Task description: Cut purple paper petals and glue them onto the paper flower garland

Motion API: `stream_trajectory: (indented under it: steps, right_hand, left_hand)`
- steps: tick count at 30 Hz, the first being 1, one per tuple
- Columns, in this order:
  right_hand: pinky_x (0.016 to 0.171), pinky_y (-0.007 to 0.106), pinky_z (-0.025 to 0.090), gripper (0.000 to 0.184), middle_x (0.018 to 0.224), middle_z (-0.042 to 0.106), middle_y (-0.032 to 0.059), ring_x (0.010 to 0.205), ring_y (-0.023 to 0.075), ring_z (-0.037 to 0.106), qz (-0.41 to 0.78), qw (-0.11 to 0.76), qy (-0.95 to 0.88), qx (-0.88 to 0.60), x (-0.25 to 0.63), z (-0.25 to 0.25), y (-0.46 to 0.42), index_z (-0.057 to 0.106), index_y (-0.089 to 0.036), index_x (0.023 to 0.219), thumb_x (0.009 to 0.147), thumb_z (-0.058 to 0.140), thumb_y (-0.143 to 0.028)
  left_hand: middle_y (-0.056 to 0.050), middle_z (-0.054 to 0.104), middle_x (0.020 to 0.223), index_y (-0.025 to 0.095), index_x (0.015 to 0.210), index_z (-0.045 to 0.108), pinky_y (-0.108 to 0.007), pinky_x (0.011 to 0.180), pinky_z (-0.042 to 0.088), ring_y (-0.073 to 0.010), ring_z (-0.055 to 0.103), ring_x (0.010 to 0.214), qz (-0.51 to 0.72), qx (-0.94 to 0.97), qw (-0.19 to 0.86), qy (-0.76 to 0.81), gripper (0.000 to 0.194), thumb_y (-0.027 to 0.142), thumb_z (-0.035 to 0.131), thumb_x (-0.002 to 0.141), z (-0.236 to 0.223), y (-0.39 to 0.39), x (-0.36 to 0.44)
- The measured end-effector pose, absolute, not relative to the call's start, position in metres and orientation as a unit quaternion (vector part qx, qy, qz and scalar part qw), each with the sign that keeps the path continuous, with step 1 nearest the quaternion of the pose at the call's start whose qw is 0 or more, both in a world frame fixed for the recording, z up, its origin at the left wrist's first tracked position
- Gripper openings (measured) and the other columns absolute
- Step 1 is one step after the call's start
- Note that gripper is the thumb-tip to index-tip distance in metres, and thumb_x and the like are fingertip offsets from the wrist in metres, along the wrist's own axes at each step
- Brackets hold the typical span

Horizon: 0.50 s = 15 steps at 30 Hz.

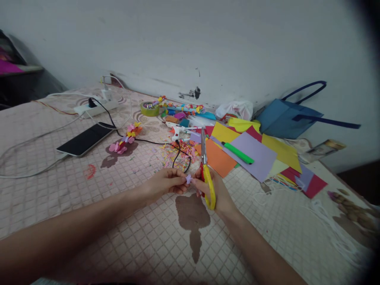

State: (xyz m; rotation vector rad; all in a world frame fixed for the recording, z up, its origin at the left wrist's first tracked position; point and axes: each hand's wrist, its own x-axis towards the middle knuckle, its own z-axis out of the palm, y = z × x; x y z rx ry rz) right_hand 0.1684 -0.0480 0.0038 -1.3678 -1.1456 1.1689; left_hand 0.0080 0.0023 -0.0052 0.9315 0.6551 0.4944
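Note:
Between the fingertips of my left hand point(169, 182) is a small lilac paper flower point(189, 179). My right hand point(218, 192) has the scissors point(209, 186) hooked on it, with yellow and red handles and the blades pointing away from me. The thumb and a finger of that hand also meet the flower's right edge. Just beyond my hands lies a heap of tiny coloured paper scraps point(184, 152). A white glue gun point(176, 130) with a black cord rests behind the scraps.
Coloured sheets point(255, 152) with a green marker point(237, 153) on them spread to the right, before a blue bag point(286, 118). On the left are a phone point(86, 139), a paper-flower strand point(126, 138) and a power strip point(95, 109). Tape point(150, 109) stands near the wall.

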Motion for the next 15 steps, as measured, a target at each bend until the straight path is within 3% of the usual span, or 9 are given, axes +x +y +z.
stream_trajectory:
  steps: [8, 12, 15]
  right_hand:
    - [0.039, 0.021, 0.041, 0.025, 0.062, 0.049, -0.0047, 0.044, 0.0078, 0.043, 0.447, 0.476, -0.487, -0.580, 0.176, 0.001, -0.044, 0.046, -0.019, 0.075, 0.066, 0.065, -0.033]
    - [0.039, 0.021, 0.039, 0.030, 0.065, 0.051, -0.0021, 0.050, 0.0117, 0.047, 0.324, 0.464, -0.522, -0.638, 0.199, -0.004, -0.033, 0.049, -0.019, 0.077, 0.065, 0.067, -0.040]
    - [0.043, 0.023, 0.038, 0.032, 0.065, 0.055, 0.0011, 0.055, 0.0148, 0.050, 0.224, 0.416, -0.550, -0.689, 0.221, -0.008, -0.023, 0.054, -0.017, 0.079, 0.067, 0.064, -0.045]
  left_hand:
    - [-0.002, 0.066, 0.076, 0.012, 0.077, 0.061, -0.020, 0.062, 0.047, -0.0073, 0.059, 0.062, 0.228, 0.488, 0.786, 0.304, 0.020, 0.031, 0.067, 0.073, -0.002, 0.010, 0.002]
    - [-0.001, 0.064, 0.068, 0.012, 0.076, 0.059, -0.021, 0.060, 0.046, -0.0087, 0.058, 0.060, 0.310, 0.611, 0.627, 0.371, 0.019, 0.031, 0.062, 0.074, 0.017, 0.043, -0.018]
    - [-0.004, 0.065, 0.074, 0.012, 0.076, 0.058, -0.020, 0.056, 0.045, -0.0100, 0.059, 0.062, 0.367, 0.653, 0.485, 0.451, 0.018, 0.030, 0.058, 0.073, 0.027, 0.076, -0.042]
